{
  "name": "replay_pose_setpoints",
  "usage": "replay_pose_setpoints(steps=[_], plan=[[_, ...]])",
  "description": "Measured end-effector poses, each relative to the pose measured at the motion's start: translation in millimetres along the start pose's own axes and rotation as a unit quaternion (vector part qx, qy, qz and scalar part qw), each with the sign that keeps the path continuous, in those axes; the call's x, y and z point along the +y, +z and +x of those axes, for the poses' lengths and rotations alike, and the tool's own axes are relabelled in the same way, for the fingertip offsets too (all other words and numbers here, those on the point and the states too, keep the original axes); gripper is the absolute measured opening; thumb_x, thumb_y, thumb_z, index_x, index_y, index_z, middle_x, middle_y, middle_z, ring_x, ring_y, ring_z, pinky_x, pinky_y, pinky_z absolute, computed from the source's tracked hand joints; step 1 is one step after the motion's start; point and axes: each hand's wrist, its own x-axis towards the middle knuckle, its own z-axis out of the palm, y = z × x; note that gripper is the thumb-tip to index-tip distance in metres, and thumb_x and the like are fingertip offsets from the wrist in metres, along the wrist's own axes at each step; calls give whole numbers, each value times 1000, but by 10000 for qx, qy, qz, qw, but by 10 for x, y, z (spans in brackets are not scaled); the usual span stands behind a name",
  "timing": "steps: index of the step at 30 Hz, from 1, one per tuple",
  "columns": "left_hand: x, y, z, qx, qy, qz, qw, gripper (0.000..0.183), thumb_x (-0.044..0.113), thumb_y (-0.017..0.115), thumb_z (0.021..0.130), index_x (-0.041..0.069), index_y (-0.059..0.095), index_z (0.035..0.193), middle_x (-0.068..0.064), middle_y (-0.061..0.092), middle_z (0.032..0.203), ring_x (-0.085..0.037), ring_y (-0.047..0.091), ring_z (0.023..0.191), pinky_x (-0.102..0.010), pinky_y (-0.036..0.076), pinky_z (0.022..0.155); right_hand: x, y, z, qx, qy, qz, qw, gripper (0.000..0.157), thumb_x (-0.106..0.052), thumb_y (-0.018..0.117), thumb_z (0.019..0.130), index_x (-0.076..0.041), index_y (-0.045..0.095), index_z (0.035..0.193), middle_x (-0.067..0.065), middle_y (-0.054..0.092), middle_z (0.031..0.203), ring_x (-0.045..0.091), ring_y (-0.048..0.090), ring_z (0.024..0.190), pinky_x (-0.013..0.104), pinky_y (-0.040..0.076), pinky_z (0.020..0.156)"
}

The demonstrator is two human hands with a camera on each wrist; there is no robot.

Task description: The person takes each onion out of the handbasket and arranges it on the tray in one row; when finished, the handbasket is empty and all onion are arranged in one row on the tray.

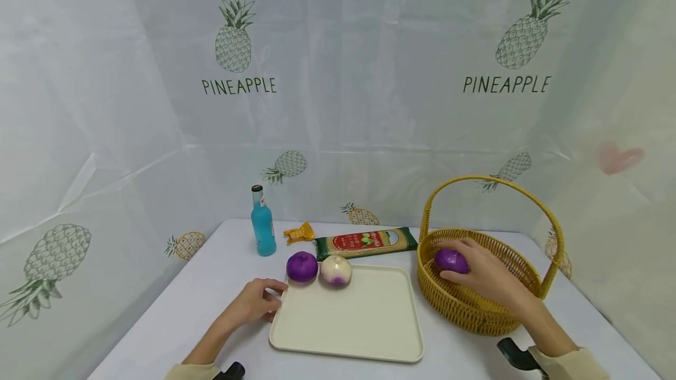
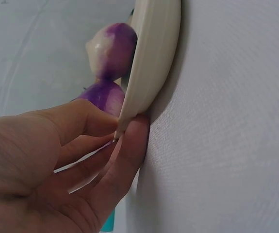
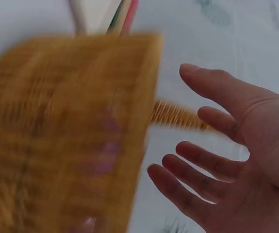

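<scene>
My left hand [image 1: 257,301] pinches the left rim of a cream tray [image 1: 351,315]; the left wrist view shows the thumb over the rim [image 2: 129,92] and fingers beneath. On the tray's far-left corner sit a purple turnip [image 1: 302,267] and a white-and-purple turnip [image 1: 335,271], side by side. Over a yellow wicker basket [image 1: 459,309] is my right hand [image 1: 486,271]. From the head, another purple turnip [image 1: 452,261] appears between its thumb and fingers. In the right wrist view, the hand [image 3: 241,150] has loosely spread fingers, holds nothing, and stands above the blurred basket [image 3: 71,121].
Behind the tray lies a long green-and-tan packet [image 1: 367,242]. An orange clip-like item [image 1: 299,232] and a blue bottle [image 1: 263,224], upright, stand farther left. The basket's tall handle [image 1: 491,178] arches over it. A pineapple-print curtain [image 1: 348,104] encloses the table.
</scene>
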Motion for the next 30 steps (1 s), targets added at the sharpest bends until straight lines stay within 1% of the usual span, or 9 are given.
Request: replay_pose_setpoints(steps=[3, 6, 10, 13, 17, 21, 24, 30], plan=[[5, -7, 3, 45, -15, 37, 10000, 40, -4, 64, 78, -3, 66, 118, -13, 69, 102, -16, 62, 70, -30, 59, 52, 238, -76, -74, 30, 87, -151, 9998, 58, -31, 79, 80, -10, 59, 130, 24, 59, 126, 47, 57, 114, 62, 54, 85], [5, -10, 6, 70, -8, 39, 10000, 40, -4, 64, 78, -3, 66, 118, -14, 69, 102, -16, 62, 70, -31, 60, 53, 443, -101, -139, 20, 241, -325, 9992, 60, -30, 80, 79, -6, 58, 130, 30, 57, 127, 52, 53, 115, 67, 50, 87], [-6, -3, 11, 37, 31, 0, 10000, 40, -4, 64, 78, -4, 66, 118, -14, 69, 102, -15, 62, 71, -31, 60, 53, 654, -62, -209, 57, 345, -533, 9980, 64, -31, 82, 76, -3, 58, 128, 35, 54, 125, 54, 53, 111, 67, 50, 84], [-9, 4, 13, 18, 43, -22, 10000, 39, -4, 64, 78, -4, 66, 117, -14, 68, 102, -15, 62, 71, -31, 60, 53, 757, -1, -242, 17, 388, -533, 9978, 67, -32, 83, 74, 0, 58, 128, 37, 52, 123, 54, 53, 109, 66, 51, 83], [-7, 9, 10, 29, 38, -29, 10000, 39, -4, 64, 78, -4, 66, 117, -14, 69, 102, -15, 62, 70, -31, 60, 53, 819, 71, -256, -90, 490, -490, 9976, 72, -31, 85, 72, 1, 56, 130, 38, 49, 124, 55, 52, 109, 67, 49, 85], [-16, 12, 12, 19, 19, -36, 10000, 39, -3, 65, 78, -3, 66, 117, -13, 69, 101, -15, 62, 71, -31, 60, 53, 837, 92, -246, -188, 637, -536, 9964, 74, -29, 86, 71, 4, 54, 130, 40, 49, 124, 55, 50, 110, 68, 48, 85], [-28, 11, 15, 12, 3, -52, 10000, 39, -3, 65, 78, -3, 67, 117, -13, 69, 101, -15, 62, 71, -31, 60, 53, 839, 92, -233, -311, 721, -535, 9955, 73, -26, 86, 71, 4, 54, 129, 40, 49, 123, 55, 50, 110, 69, 48, 85], [-19, 7, 12, 8, 44, -19, 10000, 39, -4, 65, 79, -3, 66, 117, -14, 69, 103, -15, 62, 71, -32, 60, 53, 847, 93, -223, -428, 726, -556, 9949, 68, -18, 85, 71, 5, 55, 128, 40, 49, 122, 55, 52, 108, 68, 49, 85]])
